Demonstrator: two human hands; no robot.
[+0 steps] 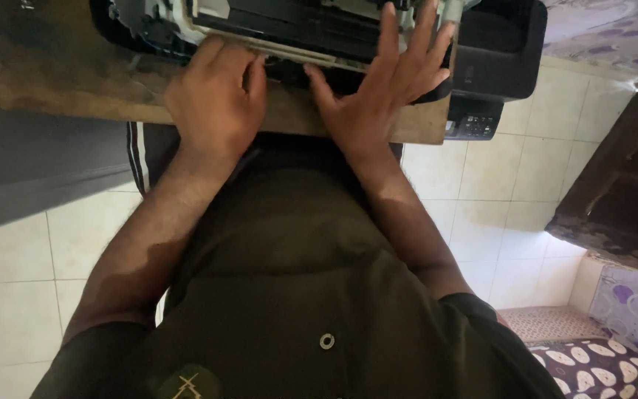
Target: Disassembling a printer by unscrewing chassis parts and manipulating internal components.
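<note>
A black printer [499, 49] with its cover off stands on a wooden table [60, 70] at the top of the head view. Its white and black inner frame [289, 29] is exposed. My left hand [215, 100] rests on the front edge of that frame, fingers curled over it. My right hand [385, 85] lies flat on the frame with fingers spread, touching the right part of the mechanism. Both forearms reach up from my dark olive shirt [297, 295].
Cream floor tiles [481, 199] lie below the table. A dark wooden piece of furniture [622, 192] stands at the right. A patterned cushion [599, 366] sits at the lower right. A grey surface [31, 185] runs along the left.
</note>
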